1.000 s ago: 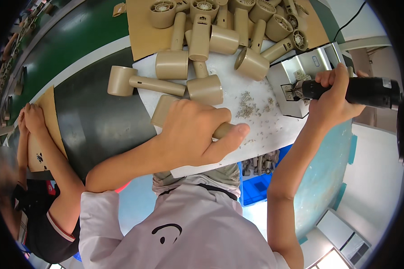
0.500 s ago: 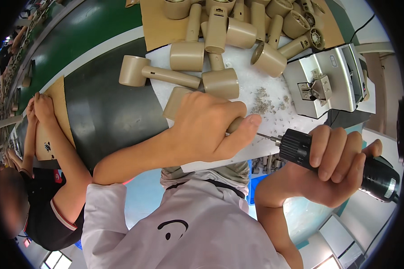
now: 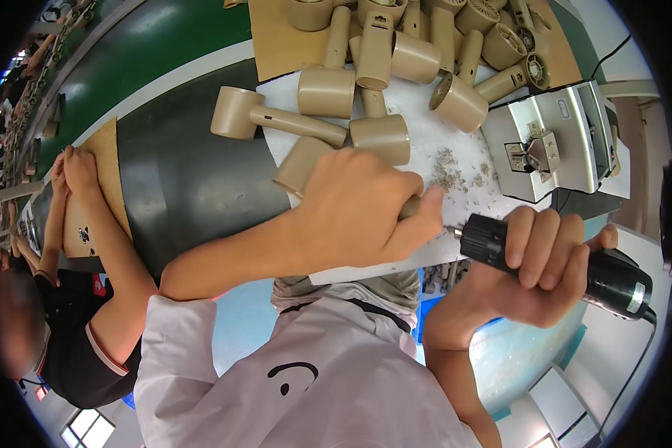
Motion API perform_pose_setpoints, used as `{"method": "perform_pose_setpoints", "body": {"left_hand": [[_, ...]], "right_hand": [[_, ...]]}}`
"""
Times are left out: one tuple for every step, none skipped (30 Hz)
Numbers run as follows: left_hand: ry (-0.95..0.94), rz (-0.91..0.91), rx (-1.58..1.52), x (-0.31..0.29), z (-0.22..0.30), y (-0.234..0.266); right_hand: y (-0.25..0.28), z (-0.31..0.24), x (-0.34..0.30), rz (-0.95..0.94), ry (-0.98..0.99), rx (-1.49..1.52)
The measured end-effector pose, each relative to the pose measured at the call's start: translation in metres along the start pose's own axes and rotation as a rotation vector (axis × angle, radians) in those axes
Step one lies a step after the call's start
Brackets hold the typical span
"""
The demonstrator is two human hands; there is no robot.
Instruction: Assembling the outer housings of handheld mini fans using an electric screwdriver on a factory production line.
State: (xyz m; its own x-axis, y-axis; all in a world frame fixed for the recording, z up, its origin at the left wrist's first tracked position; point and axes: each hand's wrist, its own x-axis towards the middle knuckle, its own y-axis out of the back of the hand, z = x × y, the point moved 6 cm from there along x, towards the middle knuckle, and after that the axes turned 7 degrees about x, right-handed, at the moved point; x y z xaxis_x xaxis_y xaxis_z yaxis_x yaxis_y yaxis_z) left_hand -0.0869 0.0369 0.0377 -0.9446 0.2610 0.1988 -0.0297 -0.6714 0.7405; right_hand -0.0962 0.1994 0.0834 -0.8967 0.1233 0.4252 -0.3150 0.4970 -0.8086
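Observation:
My left hand is closed around the handle of a beige hair dryer body. Its round head shows to the left of my fist, and the handle's end peeks out by my thumb. A black electric screwdriver fills the grip of my right hand, lying nearly level. The bit points left at the handle's end, its tip hidden by my left thumb, so contact cannot be seen. Just beyond my hands, small loose screws are scattered on a white sheet.
Several more beige hair dryer bodies are heaped at the far side, partly on brown cardboard. A silver box-shaped screw feeder stands at the right. At the left, a co-worker's forearms rest by another cardboard sheet. The screwdriver's cord trails down right.
The screwdriver has come closer to my left fist, and less of its bit shows now. The whole view has shifted slightly, with the table things appearing further right.

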Motion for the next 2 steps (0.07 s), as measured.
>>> {"method": "perform_pose_setpoints", "body": {"left_hand": [[0.052,0.014,0.118,0.0020,-0.0022,0.0041],[0.106,0.030,0.236,0.0054,-0.0061,0.0084]], "right_hand": [[0.0031,0.0020,0.0002,0.027,-0.008,-0.056],[0.0079,0.0060,0.0011,0.054,-0.018,-0.112]]}}
